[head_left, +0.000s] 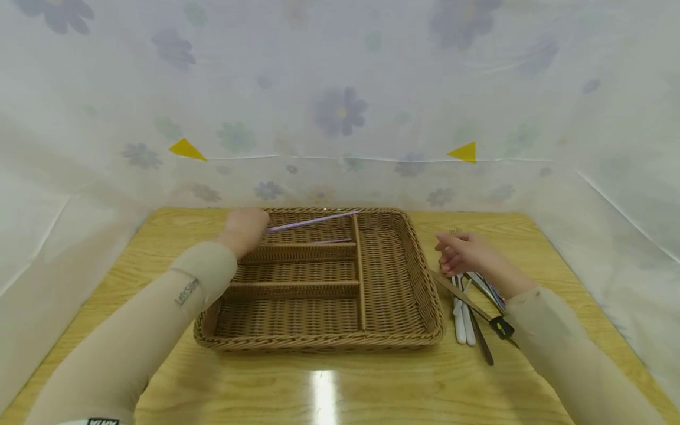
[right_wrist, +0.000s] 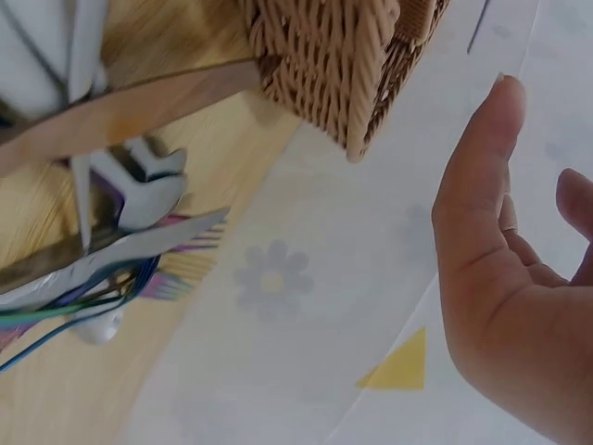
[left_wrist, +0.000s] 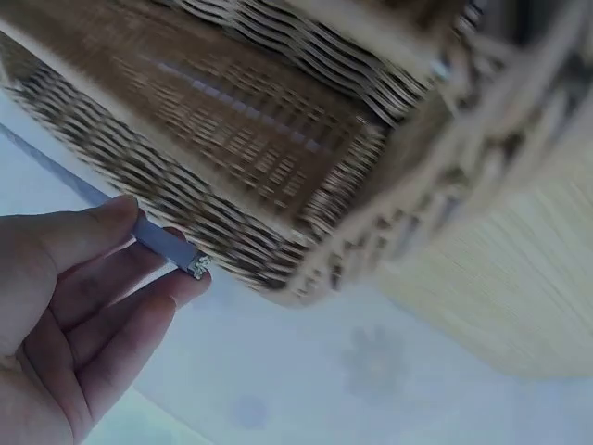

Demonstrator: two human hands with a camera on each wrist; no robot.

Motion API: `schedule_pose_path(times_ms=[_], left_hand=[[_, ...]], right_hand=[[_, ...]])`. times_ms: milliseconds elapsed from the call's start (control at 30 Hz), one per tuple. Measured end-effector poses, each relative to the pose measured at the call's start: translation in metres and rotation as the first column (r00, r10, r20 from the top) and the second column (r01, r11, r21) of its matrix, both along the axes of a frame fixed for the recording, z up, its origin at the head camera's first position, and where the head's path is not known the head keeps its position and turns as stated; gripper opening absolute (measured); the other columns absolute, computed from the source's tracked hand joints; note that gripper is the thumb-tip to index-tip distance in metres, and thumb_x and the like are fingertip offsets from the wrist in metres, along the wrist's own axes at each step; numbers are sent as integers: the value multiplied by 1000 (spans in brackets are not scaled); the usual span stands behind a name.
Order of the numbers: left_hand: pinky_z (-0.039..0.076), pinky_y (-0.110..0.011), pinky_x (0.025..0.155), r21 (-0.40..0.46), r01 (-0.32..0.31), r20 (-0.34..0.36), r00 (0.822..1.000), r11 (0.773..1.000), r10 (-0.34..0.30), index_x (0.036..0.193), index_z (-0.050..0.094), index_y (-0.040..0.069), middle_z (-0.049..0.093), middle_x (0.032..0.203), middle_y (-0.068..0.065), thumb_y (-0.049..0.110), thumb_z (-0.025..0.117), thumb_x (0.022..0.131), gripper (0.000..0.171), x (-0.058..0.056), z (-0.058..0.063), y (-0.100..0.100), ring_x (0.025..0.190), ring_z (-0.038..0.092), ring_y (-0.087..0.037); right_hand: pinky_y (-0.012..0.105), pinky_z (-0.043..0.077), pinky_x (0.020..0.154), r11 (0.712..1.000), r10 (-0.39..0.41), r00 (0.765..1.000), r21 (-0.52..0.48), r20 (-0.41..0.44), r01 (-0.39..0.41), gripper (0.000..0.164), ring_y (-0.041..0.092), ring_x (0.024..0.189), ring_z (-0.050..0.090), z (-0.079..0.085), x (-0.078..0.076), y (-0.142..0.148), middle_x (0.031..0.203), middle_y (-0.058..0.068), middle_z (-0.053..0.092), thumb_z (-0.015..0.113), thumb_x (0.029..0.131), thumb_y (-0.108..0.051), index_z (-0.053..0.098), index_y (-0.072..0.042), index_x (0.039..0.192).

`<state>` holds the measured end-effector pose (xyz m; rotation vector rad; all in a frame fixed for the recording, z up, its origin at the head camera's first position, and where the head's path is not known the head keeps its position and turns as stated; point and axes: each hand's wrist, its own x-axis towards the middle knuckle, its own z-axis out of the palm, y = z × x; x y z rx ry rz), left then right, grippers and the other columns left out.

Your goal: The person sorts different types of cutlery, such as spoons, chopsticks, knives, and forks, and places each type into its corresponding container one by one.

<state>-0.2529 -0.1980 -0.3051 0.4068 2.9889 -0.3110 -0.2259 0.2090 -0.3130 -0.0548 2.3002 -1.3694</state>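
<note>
My left hand (head_left: 245, 229) pinches a purple chopstick (head_left: 313, 222) between thumb and fingers over the back left of a brown wicker basket (head_left: 319, 340). In the left wrist view, the chopstick's square end (left_wrist: 165, 243) carries a silvery pattern. A second purple chopstick (head_left: 332, 241) lies in the basket's rear compartment. Over a pile of cutlery right of the basket hovers my right hand (head_left: 470, 254), fingers loosely bent and holding nothing. The pile includes a long brownish blade with a black handle (head_left: 501, 327), white handles (head_left: 460, 321), spoons (right_wrist: 148, 195) and forks (right_wrist: 196, 243).
Wicker dividers (head_left: 297, 285) split the basket into several compartments, with one long section along its right side. The wooden table (head_left: 255, 383) is enclosed by a pale flowered sheet (head_left: 340, 77). Yellow triangles (head_left: 463, 152) mark the back sheet. The brownish blade's tip touches or nearly touches the basket.
</note>
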Motion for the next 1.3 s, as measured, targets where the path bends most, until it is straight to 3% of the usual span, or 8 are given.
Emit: schedule_pose_path(times_ms=[400, 633, 867, 1200, 1300], left_hand=[[56, -40, 64, -105, 13, 0, 1000, 994, -13, 79, 68, 2, 70, 90, -15, -5, 57, 87, 15, -19, -18, -11, 80, 67, -26], [56, -36, 59, -207, 15, 63, 998, 978, -2, 97, 69, 3, 69, 87, -13, -1, 58, 89, 14, -23, -28, -3, 73, 66, -22], [53, -32, 56, -270, 28, 80, 997, 963, -6, 98, 69, 5, 66, 75, -8, 1, 59, 89, 14, -29, -32, 2, 63, 62, -16], [54, -34, 53, -232, 8, 108, 994, 973, 17, 99, 68, 1, 68, 82, -13, 1, 58, 90, 14, -27, -29, -4, 64, 63, -20], [54, -33, 54, -186, 7, 89, 996, 982, 10, 91, 68, 0, 68, 84, -15, -3, 57, 89, 12, -25, -26, -6, 67, 63, -20]], right_hand=[[30, 56, 68, 998, -45, 999, 40, -26, 46, 67, 12, 68, 64, -6, 8, 34, 76, -2, 61, 36, 99, -47, 37, 13, 128], [33, 56, 69, 997, -57, 998, 46, -30, 58, 64, 12, 67, 64, -9, 10, 39, 74, -3, 61, 36, 99, -44, 40, 14, 125], [33, 56, 69, 996, -77, 997, 52, -27, 78, 69, 12, 67, 65, -14, 11, 45, 74, -3, 62, 35, 99, -47, 38, 16, 127], [32, 56, 70, 995, -82, 996, 57, -38, 84, 68, 12, 69, 65, -14, 12, 52, 76, -3, 62, 33, 100, -46, 37, 16, 129], [32, 56, 70, 995, -82, 996, 54, -37, 84, 68, 12, 70, 65, -14, 12, 55, 77, -3, 62, 33, 100, -45, 35, 16, 130]])
